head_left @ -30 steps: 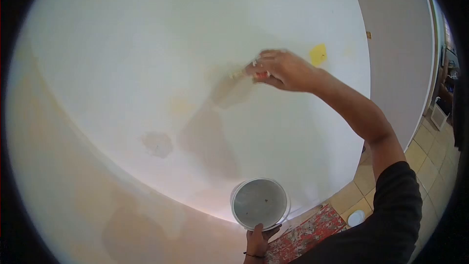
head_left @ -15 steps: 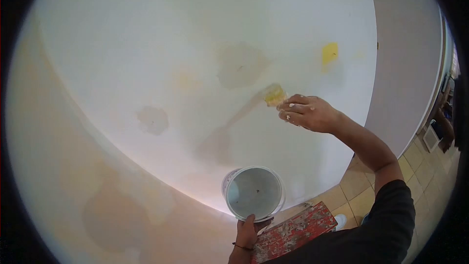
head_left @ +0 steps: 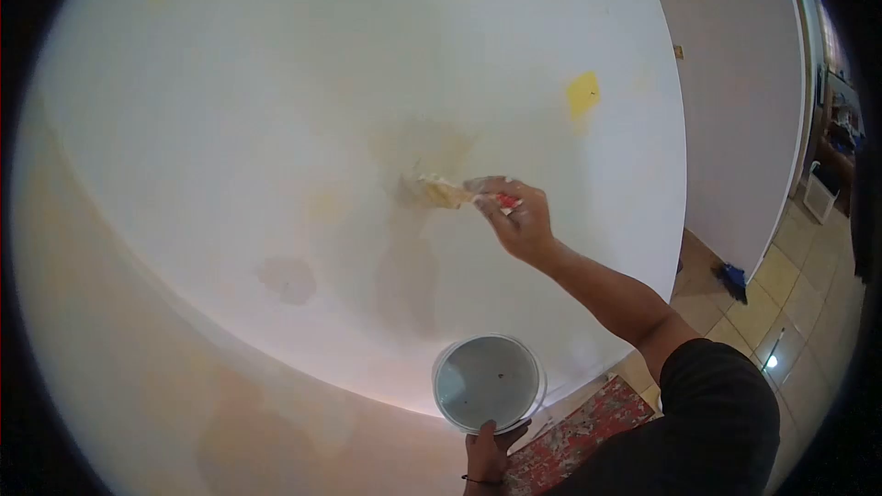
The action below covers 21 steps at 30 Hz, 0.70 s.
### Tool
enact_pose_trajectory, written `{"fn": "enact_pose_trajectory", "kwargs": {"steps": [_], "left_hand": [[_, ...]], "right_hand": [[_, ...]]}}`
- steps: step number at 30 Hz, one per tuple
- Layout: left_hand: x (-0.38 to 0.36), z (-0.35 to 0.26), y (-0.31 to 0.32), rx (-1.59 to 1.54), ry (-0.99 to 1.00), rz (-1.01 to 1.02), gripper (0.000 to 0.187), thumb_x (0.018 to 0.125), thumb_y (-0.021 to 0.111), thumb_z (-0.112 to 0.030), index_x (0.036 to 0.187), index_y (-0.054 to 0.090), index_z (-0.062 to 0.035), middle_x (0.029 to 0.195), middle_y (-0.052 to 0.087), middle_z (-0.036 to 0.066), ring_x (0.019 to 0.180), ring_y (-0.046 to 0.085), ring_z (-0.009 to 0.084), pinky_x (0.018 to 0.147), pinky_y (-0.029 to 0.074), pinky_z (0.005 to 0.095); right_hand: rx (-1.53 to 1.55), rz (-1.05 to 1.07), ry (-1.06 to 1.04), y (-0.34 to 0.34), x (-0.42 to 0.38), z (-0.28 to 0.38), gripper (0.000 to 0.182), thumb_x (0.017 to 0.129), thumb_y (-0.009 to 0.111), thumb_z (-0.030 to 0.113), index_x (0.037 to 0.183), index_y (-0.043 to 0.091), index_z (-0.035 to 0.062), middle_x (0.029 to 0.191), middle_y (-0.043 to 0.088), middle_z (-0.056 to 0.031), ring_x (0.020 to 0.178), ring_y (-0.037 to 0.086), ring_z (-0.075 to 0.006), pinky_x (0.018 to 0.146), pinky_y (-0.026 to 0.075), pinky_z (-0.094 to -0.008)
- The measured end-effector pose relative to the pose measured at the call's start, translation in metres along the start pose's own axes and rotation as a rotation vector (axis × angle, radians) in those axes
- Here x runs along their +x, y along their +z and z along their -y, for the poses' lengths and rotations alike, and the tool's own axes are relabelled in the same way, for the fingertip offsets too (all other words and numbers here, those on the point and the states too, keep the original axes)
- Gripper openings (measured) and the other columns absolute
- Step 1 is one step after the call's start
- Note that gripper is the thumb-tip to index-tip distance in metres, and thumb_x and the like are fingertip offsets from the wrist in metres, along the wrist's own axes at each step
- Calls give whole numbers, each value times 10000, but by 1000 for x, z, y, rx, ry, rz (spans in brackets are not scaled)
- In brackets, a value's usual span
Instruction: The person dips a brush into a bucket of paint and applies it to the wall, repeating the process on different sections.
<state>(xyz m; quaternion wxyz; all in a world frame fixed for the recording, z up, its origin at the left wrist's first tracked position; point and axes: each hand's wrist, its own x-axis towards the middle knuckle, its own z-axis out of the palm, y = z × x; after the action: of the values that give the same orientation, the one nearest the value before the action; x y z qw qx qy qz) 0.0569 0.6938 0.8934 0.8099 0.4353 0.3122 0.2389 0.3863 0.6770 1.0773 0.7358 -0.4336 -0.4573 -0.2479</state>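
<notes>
My right hand (head_left: 516, 218), its fingers smeared with white, is closed around the red handle of a paintbrush (head_left: 447, 193). The brush's pale yellowish bristles point left and overlap a darker patch on the white wall (head_left: 349, 64). Below, a bucket (head_left: 489, 383) with whitish-grey contents and a few dark specks is gripped at its near rim by my left hand (head_left: 487, 450). The left thumb lies over that rim, while the remaining fingers are partly hidden beneath the bucket.
Under my arm is a red, paint-spattered plank (head_left: 583, 436). Yellow marks (head_left: 582, 95) dot the wall, which curves toward a beige surface at lower left. At right stand a grey wall (head_left: 740, 83), a blue broom head (head_left: 732, 281) and a tiled floor (head_left: 808, 335).
My right hand and the paintbrush have shifted left over the wall, and the brush has turned so its red handle shows. The view has shifted, with the bucket still in my left hand.
</notes>
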Motion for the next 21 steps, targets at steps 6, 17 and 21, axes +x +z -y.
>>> {"fn": "enact_pose_trajectory", "kwargs": {"steps": [6, 17, 21], "left_hand": [[-1, -4, -1, -48, -16, 36, 498, 917, 415, -52, 1342, 290, 176, 1259, 506, 342, 1052, 611, 549, 921, 583, 576], [-1, -1, -2, -5, -12, 15, 489, 921, 422, -70, 1307, 307, 208, 1243, 514, 343, 1065, 610, 537, 919, 586, 568], [2, 1, -5, 10, -21, -21, 494, 926, 415, -85, 1310, 309, 207, 1237, 518, 348, 1049, 619, 533, 927, 583, 561]], "right_hand": [[-168, -319, -101, -52, 18, -4, 99, 889, 663, -22, 987, 675, -26, 1033, 722, -159, 936, 701, -234, 818, 544, -309], [-561, 160, -580, 41, -24, 17, 279, 769, 687, 60, 1046, 655, 59, 1086, 665, -74, 979, 635, -247, 828, 561, -341], [-389, 187, -547, 68, -30, 32, 242, 798, 694, 65, 1037, 653, 72, 1071, 668, -64, 947, 635, -245, 795, 568, -348]]}}
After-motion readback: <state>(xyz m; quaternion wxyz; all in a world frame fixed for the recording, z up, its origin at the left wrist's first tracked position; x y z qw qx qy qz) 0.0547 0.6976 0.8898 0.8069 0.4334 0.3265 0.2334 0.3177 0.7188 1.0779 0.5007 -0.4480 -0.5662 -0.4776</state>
